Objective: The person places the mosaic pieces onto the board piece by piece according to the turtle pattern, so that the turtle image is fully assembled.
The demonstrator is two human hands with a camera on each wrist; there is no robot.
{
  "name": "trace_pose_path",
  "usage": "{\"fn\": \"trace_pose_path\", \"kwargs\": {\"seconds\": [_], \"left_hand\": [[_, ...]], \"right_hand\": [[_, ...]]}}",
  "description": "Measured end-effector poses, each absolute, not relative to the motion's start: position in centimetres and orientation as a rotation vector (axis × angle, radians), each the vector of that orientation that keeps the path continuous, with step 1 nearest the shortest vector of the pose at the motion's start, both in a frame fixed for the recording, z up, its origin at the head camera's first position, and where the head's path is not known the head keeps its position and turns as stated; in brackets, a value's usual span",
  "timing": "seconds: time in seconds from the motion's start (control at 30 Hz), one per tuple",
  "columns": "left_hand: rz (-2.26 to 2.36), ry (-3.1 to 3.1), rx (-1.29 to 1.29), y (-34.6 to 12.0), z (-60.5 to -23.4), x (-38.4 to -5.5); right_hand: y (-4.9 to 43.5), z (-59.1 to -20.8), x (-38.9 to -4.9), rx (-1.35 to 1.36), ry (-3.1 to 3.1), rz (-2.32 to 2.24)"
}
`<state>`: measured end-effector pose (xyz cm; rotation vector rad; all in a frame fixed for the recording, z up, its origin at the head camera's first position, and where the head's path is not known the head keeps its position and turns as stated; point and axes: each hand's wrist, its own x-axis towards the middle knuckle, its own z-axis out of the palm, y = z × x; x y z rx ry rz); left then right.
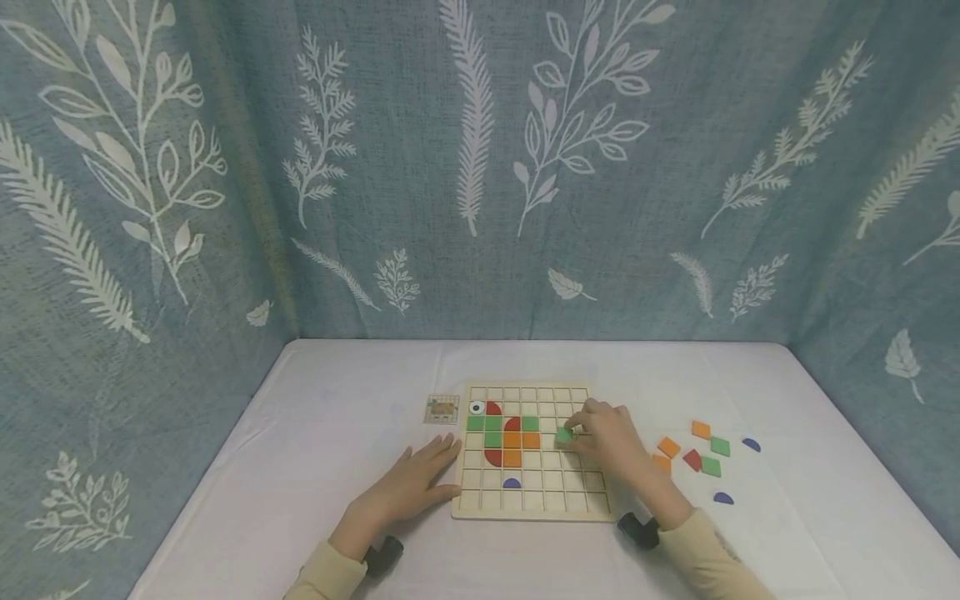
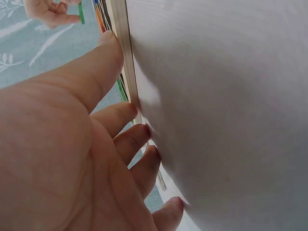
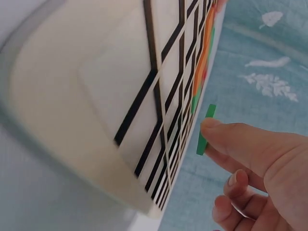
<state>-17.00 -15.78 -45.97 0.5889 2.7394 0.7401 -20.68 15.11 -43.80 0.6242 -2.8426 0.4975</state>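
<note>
My right hand (image 1: pixel 611 437) pinches a green square tile (image 3: pixel 207 130) between thumb and finger, just above the right part of the wooden grid board (image 1: pixel 555 500). In the right wrist view the tile is tilted and apart from the board. My left hand (image 1: pixel 412 479) lies beside the board's left edge with fingers extended; in the left wrist view its thumb and fingertips touch that edge. On the board sit a white eye tile (image 1: pixel 476 407), red quarter rounds (image 1: pixel 492 457), green squares (image 1: pixel 476 423), orange squares (image 1: pixel 512 458) and a blue half round (image 1: pixel 512 483).
A small picture card (image 1: pixel 442 409) lies left of the board. To the right are loose orange tiles (image 1: pixel 701 429), green tiles (image 1: pixel 710 466), a red quarter round (image 1: pixel 692 460) and blue half rounds (image 1: pixel 752 445). A patterned curtain (image 1: pixel 480 208) hangs behind the white-covered table (image 1: pixel 360 375).
</note>
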Motion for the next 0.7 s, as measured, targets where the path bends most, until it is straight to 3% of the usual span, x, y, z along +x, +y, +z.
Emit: {"fn": "trace_pose_path", "kwargs": {"seconds": [0.7], "left_hand": [[0.725, 2.739, 0.567, -15.7, -45.7, -16.8]], "right_hand": [[12.1, -45.2, -20.1, 0.837, -2.838, 0.489]]}}
